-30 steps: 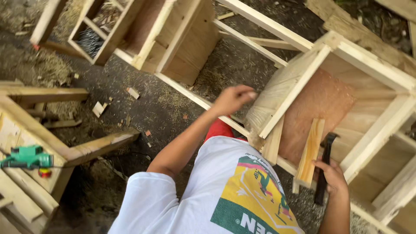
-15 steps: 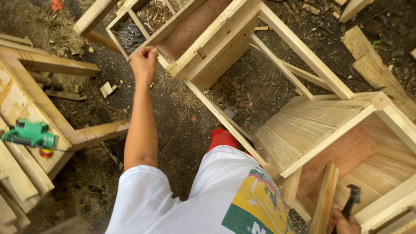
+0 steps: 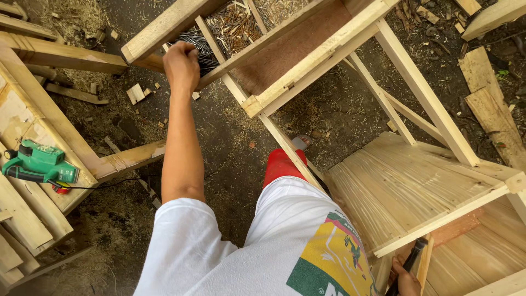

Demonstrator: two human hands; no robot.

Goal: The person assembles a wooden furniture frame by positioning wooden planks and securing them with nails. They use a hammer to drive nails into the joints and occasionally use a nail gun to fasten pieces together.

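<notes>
Overhead, a woodworking yard is shown, and all positions are given relative to the wooden tray (image 3: 307, 66), a partitioned box raised on a timber frame. The left hand (image 3: 182, 64) is seen reaching over the tray's near-left wall, curled into a loose fist above the pile of nails (image 3: 193, 45) lying in the left compartment; whether any nails are actually pinched between the fingers cannot be told, since the fingertips are hidden by the knuckles. A second compartment, to the right of the first, is filled with wood splinters (image 3: 238, 22). Well below and to the right of the tray, at the picture's lower edge, the right hand (image 3: 408, 279) is closed around the dark handle of a hammer (image 3: 412, 264), held beside the pale plank crate (image 3: 416, 192).

Several risks may be judged from this arrangement. Fingers could be pricked by the loose, tangled nail points, because the pile is entered blind with a clenched hand. Nails could be spilled onto the dirt floor (image 3: 230, 142), where they would be lost among the shavings and offcuts. The tray could be tipped if weight is leaned on its wall. The green power planer (image 3: 38, 164), far left of the tray, is resting on a bench edge with its cord trailing, so it could be dragged off.
</notes>
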